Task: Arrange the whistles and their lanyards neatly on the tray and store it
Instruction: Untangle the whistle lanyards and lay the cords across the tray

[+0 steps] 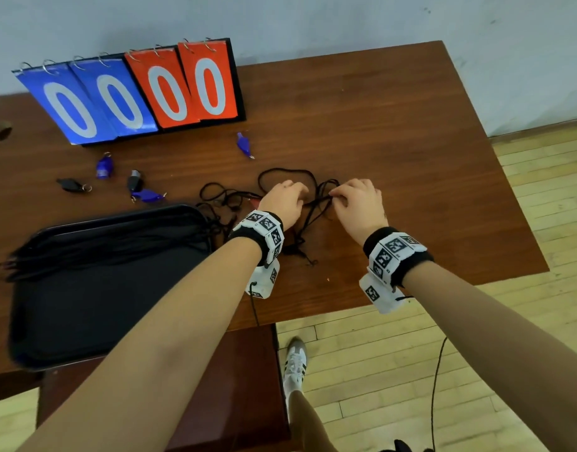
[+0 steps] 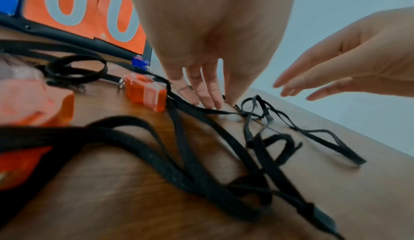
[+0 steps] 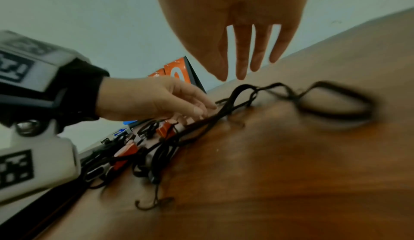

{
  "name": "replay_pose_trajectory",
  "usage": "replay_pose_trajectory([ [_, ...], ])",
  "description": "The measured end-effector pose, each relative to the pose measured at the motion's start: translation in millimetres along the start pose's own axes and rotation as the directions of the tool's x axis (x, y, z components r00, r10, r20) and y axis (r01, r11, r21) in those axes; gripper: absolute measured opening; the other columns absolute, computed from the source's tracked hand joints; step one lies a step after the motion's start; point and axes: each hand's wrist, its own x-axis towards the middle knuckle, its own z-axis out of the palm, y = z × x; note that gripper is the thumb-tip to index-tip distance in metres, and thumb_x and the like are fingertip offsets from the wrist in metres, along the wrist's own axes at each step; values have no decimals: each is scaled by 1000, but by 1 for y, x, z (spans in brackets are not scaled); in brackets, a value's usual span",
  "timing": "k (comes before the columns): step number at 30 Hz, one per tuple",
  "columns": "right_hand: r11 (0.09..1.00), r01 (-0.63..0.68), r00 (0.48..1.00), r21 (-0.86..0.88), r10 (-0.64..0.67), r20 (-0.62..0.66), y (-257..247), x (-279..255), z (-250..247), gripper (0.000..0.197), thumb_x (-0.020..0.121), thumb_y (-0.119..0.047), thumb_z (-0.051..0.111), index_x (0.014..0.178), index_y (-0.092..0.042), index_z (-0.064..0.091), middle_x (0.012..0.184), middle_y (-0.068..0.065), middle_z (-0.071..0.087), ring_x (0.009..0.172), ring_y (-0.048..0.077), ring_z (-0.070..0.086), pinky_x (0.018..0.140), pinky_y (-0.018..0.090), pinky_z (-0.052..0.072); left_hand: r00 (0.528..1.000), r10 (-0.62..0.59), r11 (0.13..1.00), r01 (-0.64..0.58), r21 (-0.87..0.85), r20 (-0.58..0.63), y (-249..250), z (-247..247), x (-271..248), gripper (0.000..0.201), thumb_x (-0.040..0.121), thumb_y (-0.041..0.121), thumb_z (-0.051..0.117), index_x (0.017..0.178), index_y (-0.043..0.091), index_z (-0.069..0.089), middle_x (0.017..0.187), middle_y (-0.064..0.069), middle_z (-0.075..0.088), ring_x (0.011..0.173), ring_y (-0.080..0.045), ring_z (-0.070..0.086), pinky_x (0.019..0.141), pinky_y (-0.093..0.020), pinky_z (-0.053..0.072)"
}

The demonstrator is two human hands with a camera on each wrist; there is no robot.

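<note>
Both hands work over a tangle of black lanyards (image 1: 282, 190) lying near the middle of the brown table (image 1: 394, 132). The left hand (image 1: 285, 203) presses straight fingers (image 2: 202, 91) down onto a strand, holding nothing in a curl; the right hand (image 1: 357, 205) hovers just beside it with fingers (image 3: 243, 56) extended and slightly spread above the cords, touching none of them in the wrist views. A black tray (image 1: 94, 288) sits at the table's near left corner, with a bundle of straightened lanyards (image 1: 101, 246) laid across its far part. Blue and black whistles (image 1: 117, 181) lie loose toward the far left of the table, one blue whistle (image 1: 244, 145) apart from them, and an orange whistle (image 2: 145, 94) rests among the cords beside the left hand. A flip scoreboard (image 1: 133, 93) stands along the far edge.
</note>
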Motion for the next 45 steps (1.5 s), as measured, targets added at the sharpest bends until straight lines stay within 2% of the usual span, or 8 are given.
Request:
replay_pose_trajectory([
  [4,1000,7,992,30,-11,129,-9,11,19,33,98,-27,45,130,-25,54,116,10,49,111,29,45,93,43,43,998,5,1000,-5,6,55,-4,7,5,30,91,20,55,120,20,53,119,-5,46,115,-25,43,96,-37,42],
  [9,995,-92,984,-45,98,150,-9,19,30,36,95,-38,49,119,-12,57,120,12,49,114,32,46,93,41,45,999,-25,1000,25,5,-20,-11,5,5,7,92,14,53,97,12,56,106,-6,50,105,-25,46,84,-33,38],
  [17,984,-180,971,-10,179,156,-18,34,31,41,93,-24,57,126,-4,43,128,16,48,118,33,48,97,41,44,991,-98,985,84,-151,-86,-15,-13,-3,5,94,15,42,96,13,47,89,-3,56,82,-21,51,72,-34,41],
  [25,907,-388,920,162,373,119,-18,45,23,38,100,-36,38,110,0,48,107,19,61,88,34,60,66,37,45,1000,-26,999,26,-34,-10,-27,-21,-11,5,94,17,44,97,17,48,95,0,54,93,-24,52,80,-40,46],
  [30,919,-393,909,25,384,161,-23,54,26,26,96,-27,52,108,-4,55,118,17,58,99,36,60,79,40,49,997,46,997,-50,53,64,-31,-24,-16,11,93,20,48,101,20,54,112,-2,59,105,-25,53,91,-41,44],
  [36,922,-386,910,16,378,172,-18,52,27,20,96,-19,52,100,-1,61,134,15,39,91,36,59,73,36,46,999,51,999,-50,16,-17,-30,-31,-14,17,95,20,46,107,17,58,113,-2,60,107,-22,52,90,-36,43],
  [40,908,-377,921,181,347,179,-15,49,26,18,96,-16,53,99,0,60,136,13,34,97,32,57,80,32,45,998,25,998,-28,-61,-54,-26,-31,-11,19,94,18,47,110,18,58,110,1,60,106,-19,52,88,-32,43],
  [45,975,-67,998,212,65,15,-29,39,-6,14,91,-19,60,94,-8,67,133,9,36,127,27,34,103,39,33,984,133,988,-141,-68,-121,-7,-45,-9,52,90,13,52,137,31,39,136,-3,39,120,-23,39,99,-36,40],
])
